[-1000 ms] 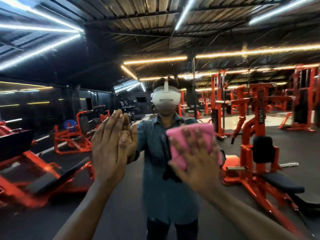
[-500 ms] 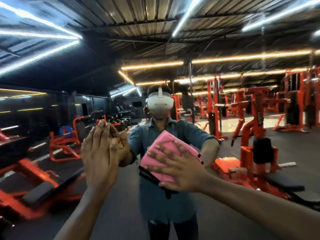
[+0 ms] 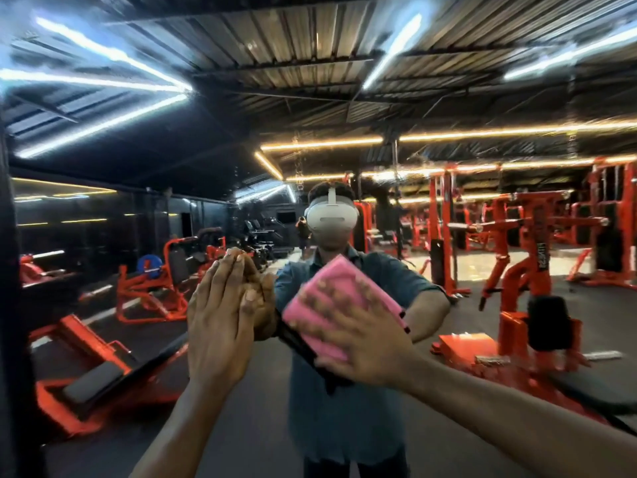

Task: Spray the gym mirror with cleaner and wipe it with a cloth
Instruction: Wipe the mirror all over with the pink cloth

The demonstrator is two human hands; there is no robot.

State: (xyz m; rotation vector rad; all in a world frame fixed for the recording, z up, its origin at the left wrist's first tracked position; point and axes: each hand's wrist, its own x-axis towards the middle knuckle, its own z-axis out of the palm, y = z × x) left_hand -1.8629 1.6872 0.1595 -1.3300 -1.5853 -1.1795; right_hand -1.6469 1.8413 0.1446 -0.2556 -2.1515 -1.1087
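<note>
Only one marking shows: mirrored, blurred white lettering running down the black post of an orange machine [image 3: 541, 250], right of frame; unreadable.

You are looking into a dim hall lit by white ceiling tubes [image 3: 103, 60] and warm amber strips [image 3: 482, 132], both smeared by motion blur. Your right hand [image 3: 365, 339] blurs too; straight lines bow near the edges.
</note>
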